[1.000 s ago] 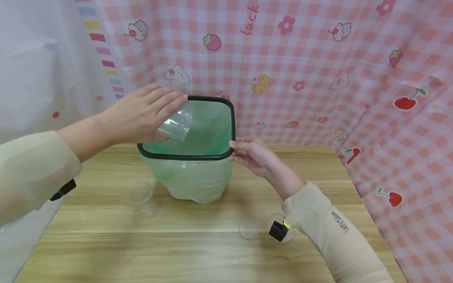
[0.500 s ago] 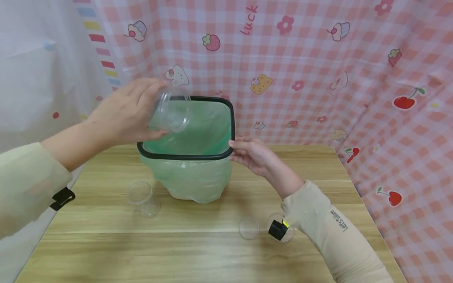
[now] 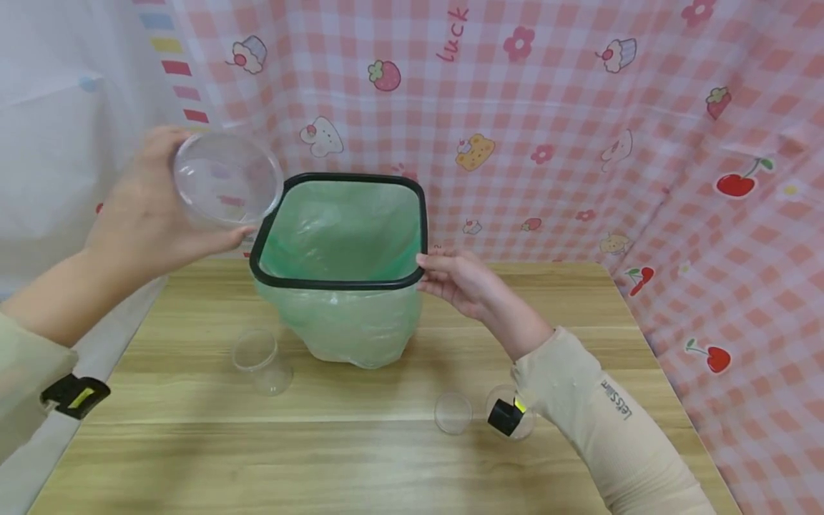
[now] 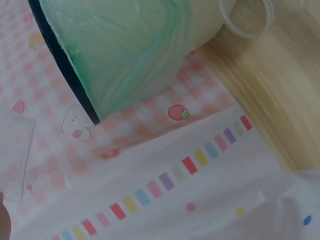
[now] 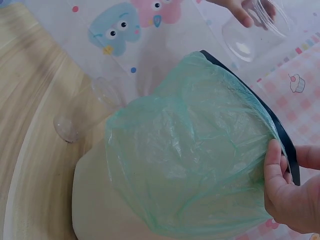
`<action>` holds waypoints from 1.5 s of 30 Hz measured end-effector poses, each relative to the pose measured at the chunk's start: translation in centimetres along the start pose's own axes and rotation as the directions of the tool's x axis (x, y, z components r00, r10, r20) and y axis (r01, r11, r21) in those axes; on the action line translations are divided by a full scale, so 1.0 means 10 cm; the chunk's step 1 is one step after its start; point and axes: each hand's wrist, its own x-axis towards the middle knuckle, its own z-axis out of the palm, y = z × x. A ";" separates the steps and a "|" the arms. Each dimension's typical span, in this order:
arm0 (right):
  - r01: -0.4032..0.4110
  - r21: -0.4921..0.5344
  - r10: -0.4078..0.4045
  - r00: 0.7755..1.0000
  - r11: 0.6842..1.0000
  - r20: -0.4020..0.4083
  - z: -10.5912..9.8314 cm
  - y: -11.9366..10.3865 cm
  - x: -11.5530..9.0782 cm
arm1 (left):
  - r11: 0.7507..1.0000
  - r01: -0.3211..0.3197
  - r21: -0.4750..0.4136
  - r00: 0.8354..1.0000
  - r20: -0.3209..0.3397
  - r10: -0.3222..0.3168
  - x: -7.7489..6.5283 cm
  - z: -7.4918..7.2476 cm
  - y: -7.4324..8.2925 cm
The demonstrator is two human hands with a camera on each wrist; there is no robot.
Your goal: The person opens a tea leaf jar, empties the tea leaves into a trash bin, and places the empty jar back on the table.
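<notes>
In the head view my left hand (image 3: 144, 204) grips a clear plastic cup (image 3: 228, 179) in the air at the left of the bin, fingers and thumb around its side. The cup's round mouth faces the head camera. Only a fingertip and the cup's pale edge (image 4: 15, 155) show in the left wrist view. My right hand (image 3: 460, 282) pinches the black rim (image 3: 337, 285) of a bin lined with a thin green plastic bag (image 3: 347, 322). Seen from the right wrist, thumb and fingers (image 5: 272, 172) press the bag against that rim.
Another clear cup (image 3: 264, 365) stands on the wooden table (image 3: 290, 458) in front of the bin's left side. Clear round lid-like pieces (image 3: 453, 413) lie near the right forearm, one partly behind the black wrist device (image 3: 506, 418). A pink checked cloth (image 3: 547, 107) hangs behind.
My left hand has drawn back left, away from over the bin's opening, carrying the cup and turning its mouth toward the head camera. The right hand stays at the rim.
</notes>
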 end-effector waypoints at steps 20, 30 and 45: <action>-0.001 0.002 0.001 1.000 1.000 -0.003 0.00 0.00 0.00 | 0.936 0.312 -0.162 0.927 -0.165 -0.337 -0.75 -0.06 -0.19; -0.009 0.010 0.009 1.000 1.000 -0.014 0.00 0.00 0.01 | 0.865 0.469 -0.176 0.869 -0.082 -0.488 -1.01 0.04 -0.32; -0.001 0.024 0.001 1.000 1.000 -0.005 0.01 0.01 -0.01 | 0.741 0.632 -0.228 0.766 0.033 -0.642 -1.32 0.24 -0.51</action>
